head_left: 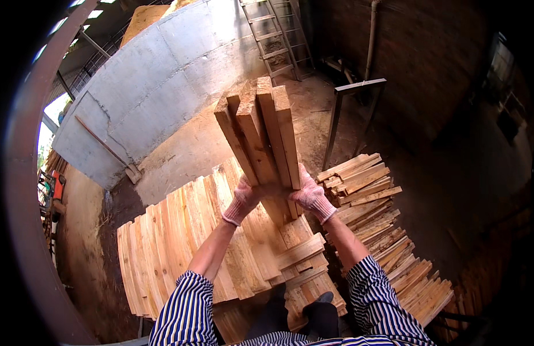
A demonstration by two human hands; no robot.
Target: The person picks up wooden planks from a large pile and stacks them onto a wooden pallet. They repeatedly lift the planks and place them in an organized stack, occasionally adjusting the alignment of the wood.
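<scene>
Between my two gloved hands stands a bundle of several wooden planks [256, 135], tilted upright with uneven top ends. My left hand [244, 200], in a pinkish knit glove, presses the bundle's left side. On its right side, my right hand [308, 194], gloved alike, grips the outer planks. Both hands are closed on the wood, and most of the fingers are hidden behind it. The bundle's lower ends come down over a broad stack of planks [174, 236] laid side by side. Short planks [301, 252] lie crosswise at that stack's right edge.
A long pile of narrower wood strips [388, 236] lies to the right. Beyond it stands a metal frame [359, 86]. A grey concrete wall [157, 75] curves across the back, with a ladder [271, 40] leaning there. A long-handled tool [108, 147] rests against the wall at left.
</scene>
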